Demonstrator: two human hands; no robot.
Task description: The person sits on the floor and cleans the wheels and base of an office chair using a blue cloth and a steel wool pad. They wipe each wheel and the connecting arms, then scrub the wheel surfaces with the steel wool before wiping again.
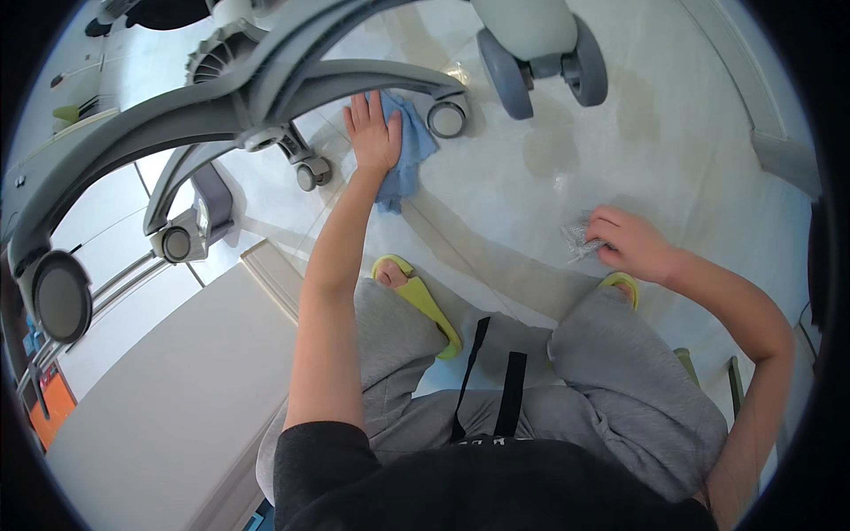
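My left hand (372, 137) lies flat with its fingers stretched out, pressing on a blue cloth (410, 150). The cloth is spread and wrinkled on the light tiled floor, beneath the legs of an overhanging wheeled base. Lower and to the right, my right hand (633, 243) is closed, its fingers curled around a crumpled, silvery, see-through mesh-like piece (575, 237). That piece sticks out past my fingertips close to the floor; whether it is plastic or a scouring pad I cannot make out.
A grey chair base (142, 124) with caster wheels spans the upper left; one caster (447, 118) stands beside the cloth. A larger twin caster (544, 71) is at the top. A pale cabinet panel (177, 380) fills the lower left. My yellow-green slippers (423, 305) rest on the floor.
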